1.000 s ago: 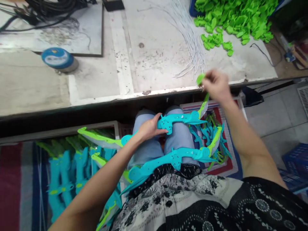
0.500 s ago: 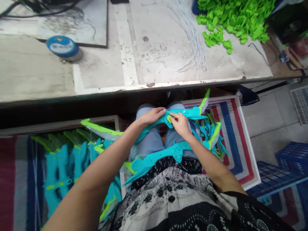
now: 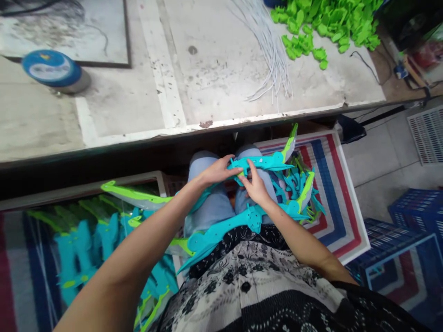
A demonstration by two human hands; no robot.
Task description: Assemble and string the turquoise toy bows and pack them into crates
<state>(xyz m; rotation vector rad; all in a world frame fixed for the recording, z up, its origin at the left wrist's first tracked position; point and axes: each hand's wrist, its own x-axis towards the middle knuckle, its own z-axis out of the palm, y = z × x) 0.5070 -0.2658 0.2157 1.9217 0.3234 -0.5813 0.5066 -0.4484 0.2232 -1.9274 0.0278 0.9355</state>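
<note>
A turquoise plastic toy bow (image 3: pixel 272 161) with bright green curved tips lies across my knees. My left hand (image 3: pixel 218 170) is closed on its middle, the thumb pressing at the centre. From the other side, my right hand (image 3: pixel 256 186) grips the same middle with thumb and fingers. A small green piece (image 3: pixel 241 175) shows between the hands at the bow's centre, mostly covered by fingers. Nearer my waist, a second toy bow (image 3: pixel 221 229) of the same colours rests on my lap, untouched by either hand.
Ahead stands a worn white table (image 3: pixel 207 92) with a bundle of white cords (image 3: pixel 272 55), a heap of green plastic pieces (image 3: pixel 332 23) and a blue-topped tin (image 3: pixel 51 69). Striped-lined bins flank my legs: bows (image 3: pixel 112 228) fill the left; the right bin (image 3: pixel 362 235) holds turquoise parts. Blue crates (image 3: pixel 377 233) stand farther right.
My left thumb has moved onto the bow's centre by the green piece. My right hand has turned, its fingers now spread around the middle. The camera view has shifted slightly.
</note>
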